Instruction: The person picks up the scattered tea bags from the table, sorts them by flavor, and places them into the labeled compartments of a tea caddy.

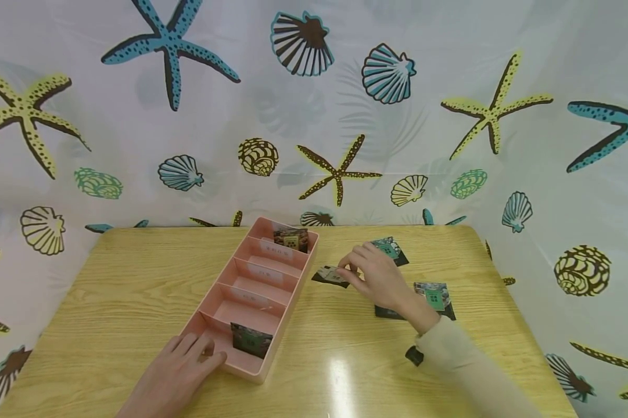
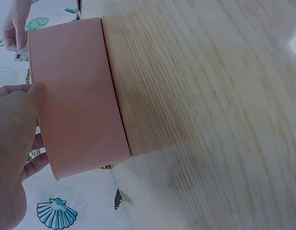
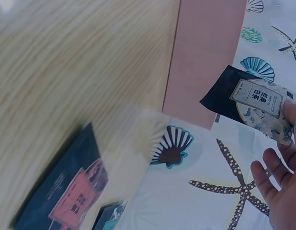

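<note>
My right hand (image 1: 379,278) pinches a flat sachet (image 3: 256,100), black at one end with a pale label and a floral print, between thumb and fingers at its printed end. It is just right of a long pink divided box (image 1: 263,368). At the box's near end, my left hand (image 1: 180,366) grips the rim, thumb on the outer wall in the left wrist view and fingers over the edge. A dark sachet with a green label (image 1: 251,341) leans in the nearest compartment. Another brownish sachet (image 1: 291,239) stands in the farthest one.
Right of the box on the wooden table (image 1: 136,278) lie a teal-labelled sachet (image 1: 389,249) and a green-labelled sachet (image 1: 435,298). A dark packet with a pink label (image 3: 74,199) shows in the right wrist view. Paper labels mark several dividers. A patterned curtain (image 1: 272,110) hangs behind.
</note>
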`<state>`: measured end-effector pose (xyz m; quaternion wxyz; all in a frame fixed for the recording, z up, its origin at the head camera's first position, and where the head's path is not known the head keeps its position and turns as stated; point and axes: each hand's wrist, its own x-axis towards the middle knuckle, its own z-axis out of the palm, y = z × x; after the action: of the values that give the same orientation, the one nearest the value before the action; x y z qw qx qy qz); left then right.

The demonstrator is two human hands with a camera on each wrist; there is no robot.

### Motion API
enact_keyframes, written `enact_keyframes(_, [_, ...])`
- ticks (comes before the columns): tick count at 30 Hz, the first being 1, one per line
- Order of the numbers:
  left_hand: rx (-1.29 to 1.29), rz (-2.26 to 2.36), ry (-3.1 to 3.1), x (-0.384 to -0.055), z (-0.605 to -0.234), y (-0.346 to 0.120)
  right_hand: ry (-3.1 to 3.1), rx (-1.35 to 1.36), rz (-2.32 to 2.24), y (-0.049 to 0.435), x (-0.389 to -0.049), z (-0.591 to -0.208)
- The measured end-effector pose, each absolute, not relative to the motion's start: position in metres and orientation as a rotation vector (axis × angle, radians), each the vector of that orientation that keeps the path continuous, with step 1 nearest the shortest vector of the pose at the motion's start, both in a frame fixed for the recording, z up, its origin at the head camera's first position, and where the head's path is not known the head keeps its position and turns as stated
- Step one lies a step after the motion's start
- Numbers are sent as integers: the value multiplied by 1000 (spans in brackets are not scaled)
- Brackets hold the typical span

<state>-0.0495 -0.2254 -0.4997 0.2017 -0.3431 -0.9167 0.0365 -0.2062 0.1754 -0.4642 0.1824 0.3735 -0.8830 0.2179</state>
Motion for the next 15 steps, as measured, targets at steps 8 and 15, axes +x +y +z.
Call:
enact_keyframes(8, [-953, 119, -2571, -49, -500, -226, -2436, 1048, 712, 156, -207, -458])
enact_keyframes(15, [-962, 129, -2572, -49, -499, -225, -2367, 1056, 728, 134, -209, -453])
